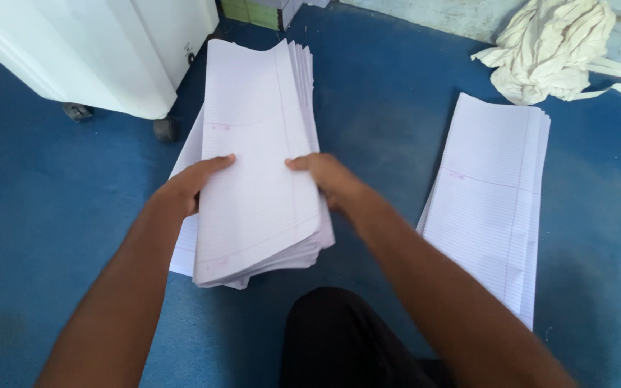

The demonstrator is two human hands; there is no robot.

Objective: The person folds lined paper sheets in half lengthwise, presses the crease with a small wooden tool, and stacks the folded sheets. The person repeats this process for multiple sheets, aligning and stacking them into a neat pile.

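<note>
Far left: white cabinet on castors point(109, 57) stands on the blue floor point(30, 215), well apart from my work area.

L hand: my left hand point(194, 185) clamps the left edge of the held paper bundle point(260, 179), thumb on top, fingers underneath, out of view. Grip is closed on the sheets, not just resting.

Centre: bundle = long ruled sheets w/ a margin line, lifted and tilted, near end sagging toward me. I judge both-side grip keeps the edges squared so sheets don't fan out. A few loose sheets point(185, 244) lie flat beneath, partly covered.

R hand: my right hand point(328, 178) pinches the right edge of the same bundle, thumb on top, opposite the L hand. Also closed on the paper.

Bottom centre: my dark-clad knee point(339, 338), just below the bundle.

Right: second stack point(490, 208) of ruled sheets lies flat on the floor, apart from the bundle, untouched. Likely kept separate to avoid mixing.

Top right: crumpled cream cloth point(548, 47) w/ strap, near the wall.
</note>
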